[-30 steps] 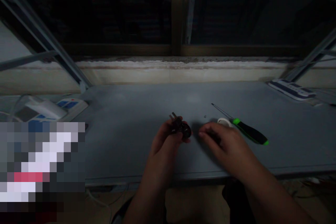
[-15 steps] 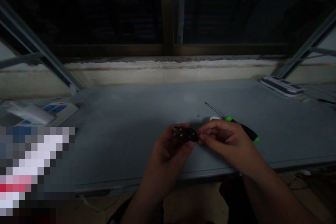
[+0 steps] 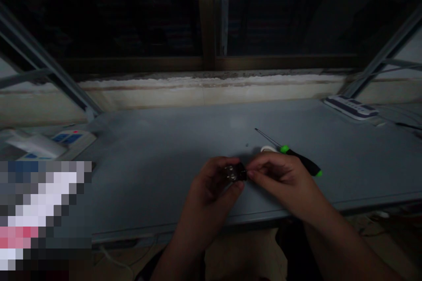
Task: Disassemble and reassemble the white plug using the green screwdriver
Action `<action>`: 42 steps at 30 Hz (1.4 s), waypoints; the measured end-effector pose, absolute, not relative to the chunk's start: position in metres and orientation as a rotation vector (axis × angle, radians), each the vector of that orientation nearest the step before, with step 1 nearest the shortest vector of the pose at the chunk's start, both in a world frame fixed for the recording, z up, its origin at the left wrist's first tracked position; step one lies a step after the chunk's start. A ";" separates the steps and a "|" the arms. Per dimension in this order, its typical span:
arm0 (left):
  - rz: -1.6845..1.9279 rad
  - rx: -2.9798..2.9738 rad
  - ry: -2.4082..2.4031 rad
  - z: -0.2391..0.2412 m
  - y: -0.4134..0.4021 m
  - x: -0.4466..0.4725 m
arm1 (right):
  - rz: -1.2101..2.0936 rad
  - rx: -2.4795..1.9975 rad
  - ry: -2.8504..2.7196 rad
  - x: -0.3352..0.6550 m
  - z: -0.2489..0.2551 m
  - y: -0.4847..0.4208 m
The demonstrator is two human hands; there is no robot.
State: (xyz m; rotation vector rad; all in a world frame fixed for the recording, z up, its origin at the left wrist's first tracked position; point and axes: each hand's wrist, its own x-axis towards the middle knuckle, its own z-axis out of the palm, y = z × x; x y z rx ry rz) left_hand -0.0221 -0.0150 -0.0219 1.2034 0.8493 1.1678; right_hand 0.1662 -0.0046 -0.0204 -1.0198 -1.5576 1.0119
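Observation:
Between the thumb and fingers of my left hand is a small dark part with shiny metal pieces, held just above the desk. Its exact kind is too dim to tell. My right hand is closed in a pinch at the part's right end; what its fingertips grip is too small to make out. Behind my right hand lie a screwdriver with a black and green handle, its shaft pointing to the back left, and a round white piece, partly covered by the hand. A tiny dark bit rests nearby.
The grey desk runs along a wall below a dark window. A white power strip lies at the back right. At the left is another power strip with a white adapter. A pixelated patch hides the lower left.
The dark part has turned in my left hand, so its round metal spots face up more. My right fingertips have moved slightly left, and the shiny bit at them is less visible.

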 end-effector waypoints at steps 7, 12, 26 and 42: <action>1.190 1.272 0.864 -0.018 -0.016 -0.021 | 0.963 -1.054 -1.585 0.166 -0.022 -0.004; 1.172 1.278 0.897 -0.018 -0.018 -0.021 | 0.874 -1.056 -1.660 0.168 -0.020 -0.005; 1.132 1.267 0.920 -0.018 -0.019 -0.020 | 0.869 -1.010 -1.674 0.172 -0.022 -0.005; 1.173 1.212 0.966 -0.017 -0.026 -0.009 | 0.223 -1.267 -1.779 0.203 -0.004 -0.006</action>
